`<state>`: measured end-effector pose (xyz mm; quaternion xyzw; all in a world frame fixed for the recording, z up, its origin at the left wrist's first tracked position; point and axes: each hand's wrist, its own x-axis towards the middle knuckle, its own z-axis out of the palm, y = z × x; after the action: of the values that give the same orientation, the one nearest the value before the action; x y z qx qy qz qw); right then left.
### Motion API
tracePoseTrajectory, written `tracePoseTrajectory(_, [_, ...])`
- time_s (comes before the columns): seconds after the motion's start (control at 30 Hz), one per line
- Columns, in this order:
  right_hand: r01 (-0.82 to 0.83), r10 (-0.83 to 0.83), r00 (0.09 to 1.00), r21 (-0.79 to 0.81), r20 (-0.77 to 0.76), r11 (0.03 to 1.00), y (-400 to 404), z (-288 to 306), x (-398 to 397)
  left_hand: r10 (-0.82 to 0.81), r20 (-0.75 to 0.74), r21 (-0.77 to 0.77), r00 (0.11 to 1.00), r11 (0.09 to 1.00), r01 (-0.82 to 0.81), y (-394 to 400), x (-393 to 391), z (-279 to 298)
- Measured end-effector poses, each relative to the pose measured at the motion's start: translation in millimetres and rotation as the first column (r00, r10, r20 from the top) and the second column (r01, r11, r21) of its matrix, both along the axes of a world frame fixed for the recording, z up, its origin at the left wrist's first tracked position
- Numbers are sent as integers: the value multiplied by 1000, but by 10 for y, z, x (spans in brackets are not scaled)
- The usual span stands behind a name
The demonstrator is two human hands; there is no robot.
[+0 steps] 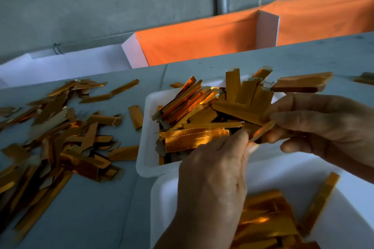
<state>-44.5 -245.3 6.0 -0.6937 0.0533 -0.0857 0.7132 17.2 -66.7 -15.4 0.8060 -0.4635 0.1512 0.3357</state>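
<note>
- Together, my left hand [214,170] and right hand [327,127] pinched one gold strip [264,130].
- Both hands hovered over the white tray [145,147] of strips [194,139] on the counter [125,198].

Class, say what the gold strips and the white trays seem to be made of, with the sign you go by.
The gold strips: likely thin card faced with shiny metallic foil; they mirror light, and dull grey-brown backs show. The white trays: probably moulded plastic, matt and smooth, with rounded rims.
</note>
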Motion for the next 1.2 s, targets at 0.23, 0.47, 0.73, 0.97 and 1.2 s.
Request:
tracePoseTrajectory(0.23, [-93, 97, 995, -113, 24, 989, -34, 42, -6, -130, -415, -194, 900, 980, 52, 19, 23, 8])
tracePoseTrajectory(0.47, [-38, 35, 997, -42, -67, 998, 0, 36, -9, 77, 46, -93, 996, 993, -73, 0, 12, -32])
tracePoseTrajectory(0.73, [-12, 23, 991, 80, -134, 997, 89, 74, -27, 107, 38, -108, 994, 989, -103, -15, 2, -14])
tracePoseTrajectory(0.97, [-15, 49, 985, 198, -168, 980, 100, 68, -20, -28, -6, -126, 1000, 992, 27, 15, 14, 23])
tracePoseTrajectory(1.2, [-4, 23, 995, 184, -98, 983, 98, 69, -24, -94, 78, 33, 993, 995, 91, 15, 15, 97])
